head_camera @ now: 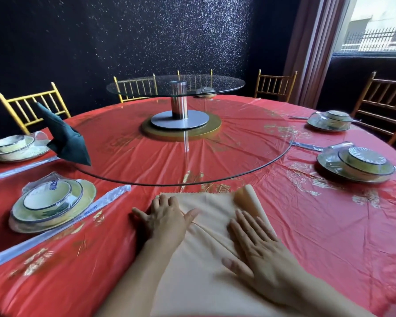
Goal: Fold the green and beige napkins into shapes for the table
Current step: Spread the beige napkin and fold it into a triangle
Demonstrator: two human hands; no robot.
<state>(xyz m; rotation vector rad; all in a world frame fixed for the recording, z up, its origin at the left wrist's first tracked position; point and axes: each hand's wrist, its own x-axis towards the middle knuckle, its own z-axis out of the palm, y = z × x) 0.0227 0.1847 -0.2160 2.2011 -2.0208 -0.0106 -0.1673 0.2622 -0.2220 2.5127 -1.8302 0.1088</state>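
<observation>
One red-clothed table [329, 236] carries a lower disc [249, 156] and a raised disc [215, 84], both glass; five chairs [32, 106] and five wrapped settings [50, 202] ring it. One beige napkin [206, 229] lies at the near edge, its near end cut off, its long axis running toward the centre. The left hand [165, 220] and right hand [258, 245] press it, fingers straight. One green napkin [66, 138] stands at left, peak pointing up-left.

daylight from window [375, 26] upper right | dim walls | wide-angle edge bending | slight blur
</observation>
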